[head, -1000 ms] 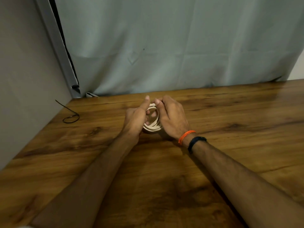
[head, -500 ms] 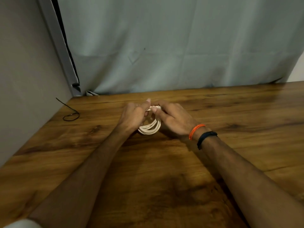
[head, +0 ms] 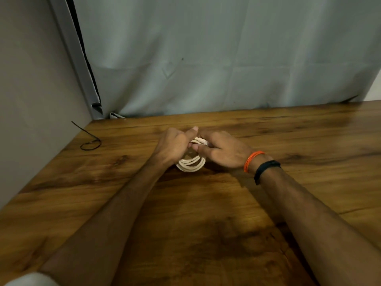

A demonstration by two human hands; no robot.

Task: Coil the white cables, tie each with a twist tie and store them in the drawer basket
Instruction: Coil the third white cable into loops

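A coiled white cable stands on edge between my two hands near the middle of the wooden table. My left hand grips the coil's left side, thumb raised over the top. My right hand pinches the top of the coil, where the loops are bunched. The coil's lower loops hang free just above the table. A black twist tie lies curled on the table at the far left, apart from both hands. The drawer basket is out of view.
A grey curtain hangs along the table's far edge. A plain wall borders the table on the left. Orange and black bands circle my right wrist.
My right hand has turned flatter and shifted right, with its wrist lower. The coil's lower loops show more between the hands. The twist tie has stayed put.
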